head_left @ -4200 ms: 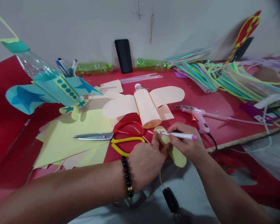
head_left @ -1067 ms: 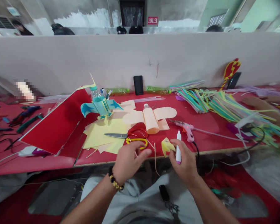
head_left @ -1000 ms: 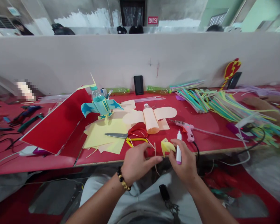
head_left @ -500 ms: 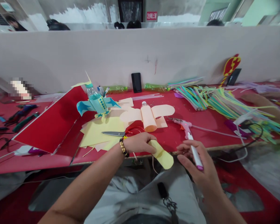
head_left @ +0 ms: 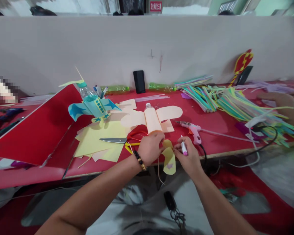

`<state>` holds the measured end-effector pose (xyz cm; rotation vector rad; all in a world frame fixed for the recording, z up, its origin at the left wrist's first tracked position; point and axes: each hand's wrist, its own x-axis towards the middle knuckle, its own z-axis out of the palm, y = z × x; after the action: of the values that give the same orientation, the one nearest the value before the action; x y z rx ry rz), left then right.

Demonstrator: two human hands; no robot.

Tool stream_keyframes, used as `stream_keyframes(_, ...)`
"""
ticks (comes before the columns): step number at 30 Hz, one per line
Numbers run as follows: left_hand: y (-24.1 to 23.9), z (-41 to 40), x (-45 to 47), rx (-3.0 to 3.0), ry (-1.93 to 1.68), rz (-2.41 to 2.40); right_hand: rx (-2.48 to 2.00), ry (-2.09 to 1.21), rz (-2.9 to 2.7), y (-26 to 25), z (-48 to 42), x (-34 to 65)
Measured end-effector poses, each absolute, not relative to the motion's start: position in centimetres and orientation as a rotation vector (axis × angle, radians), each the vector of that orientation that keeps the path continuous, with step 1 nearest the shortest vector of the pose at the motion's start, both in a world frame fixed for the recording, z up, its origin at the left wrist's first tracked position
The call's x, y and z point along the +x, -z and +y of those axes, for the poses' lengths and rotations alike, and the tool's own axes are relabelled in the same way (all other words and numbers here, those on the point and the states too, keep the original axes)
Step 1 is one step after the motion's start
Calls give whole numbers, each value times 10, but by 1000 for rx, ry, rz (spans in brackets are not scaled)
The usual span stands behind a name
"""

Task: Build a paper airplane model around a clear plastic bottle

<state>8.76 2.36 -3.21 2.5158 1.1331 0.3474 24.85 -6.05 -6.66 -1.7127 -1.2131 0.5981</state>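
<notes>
Head view, left hand [head_left: 150, 148] pinching yellow cutout [head_left: 169, 160], right hand [head_left: 189, 160] gripping marker [head_left: 184, 148], scissors [head_left: 117, 140], glue gun [head_left: 195, 132] flanking

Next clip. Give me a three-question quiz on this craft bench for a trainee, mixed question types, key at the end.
1. What does the right hand hold? A) scissors B) white marker C) green bottle
2. True or false: the pink glue gun lies on the red table, right of the peach-wrapped bottle.
3. Which hand, wearing a beaded bracelet, pinches the yellow paper piece?
Key: 1 B; 2 true; 3 left hand.
</notes>
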Motion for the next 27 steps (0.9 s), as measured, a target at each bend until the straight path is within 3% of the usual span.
stream_keyframes(11, 50, -2, 79, 2973, 49, 725, -1734, -443, -1350, 67, -53, 264)
stream_keyframes(16, 52, -2, 82, 3083, 215, 720, -1426, -677, -1152, 67, -42, 272)
stream_keyframes(20, 57, -2, 82, 3132, 229, 686, -1439, -764, -1211, 70, -30, 275)
stream_keyframes(27, 63, -2, 78, 3126, 179, 680, -1574, -508, -1555, 67, -30, 273)
